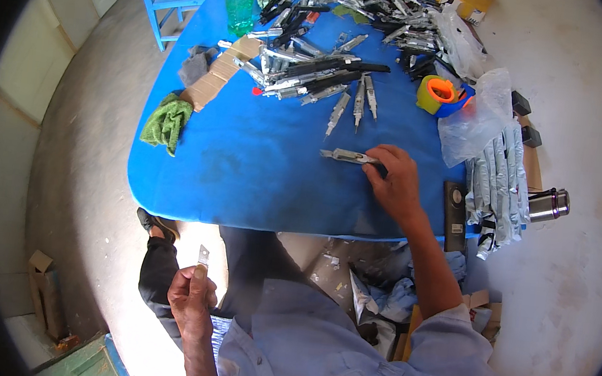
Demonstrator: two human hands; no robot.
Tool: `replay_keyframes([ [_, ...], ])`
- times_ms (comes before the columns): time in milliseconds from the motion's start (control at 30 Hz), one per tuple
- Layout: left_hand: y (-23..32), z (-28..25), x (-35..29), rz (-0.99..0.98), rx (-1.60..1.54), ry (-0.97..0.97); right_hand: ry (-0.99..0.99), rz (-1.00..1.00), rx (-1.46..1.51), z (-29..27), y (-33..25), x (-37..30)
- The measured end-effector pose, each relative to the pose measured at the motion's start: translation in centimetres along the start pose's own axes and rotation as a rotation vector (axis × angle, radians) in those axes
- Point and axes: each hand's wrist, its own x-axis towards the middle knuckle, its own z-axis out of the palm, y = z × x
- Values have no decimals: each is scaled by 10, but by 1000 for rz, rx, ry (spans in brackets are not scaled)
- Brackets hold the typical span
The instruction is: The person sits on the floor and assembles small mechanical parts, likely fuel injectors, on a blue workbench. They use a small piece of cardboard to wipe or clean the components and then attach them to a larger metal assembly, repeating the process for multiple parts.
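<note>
At the lower left, away from the table, my left hand [192,297] pinches a small flat metal piece [204,255] with what looks like a hole in it. Over the blue table my right hand [394,182] has thumb and fingers closed on the end of a slim silver-and-black piece [346,155], whose narrow end points left. Just beyond it, several similar slim silver pieces [359,99] with thin tips lie loose. A larger heap of silver and black pieces [305,72] spreads behind them.
Left on the blue tabletop [243,182] are a green cloth [167,123], a cardboard strip [218,75] and a green bottle [239,1]. To the right stand a tape roll [437,92], a plastic bag [478,118], silver packets [497,185], a dark flat device [454,216] and a flask [549,205].
</note>
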Motion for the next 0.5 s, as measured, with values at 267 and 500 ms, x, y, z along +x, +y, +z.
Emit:
replay_keyframes([
  [267,16,4,3,13,30,15,-149,-134,467,54,-111,24],
  [500,33,38,21,53,158,106,-103,-356,463,107,-160,39],
])
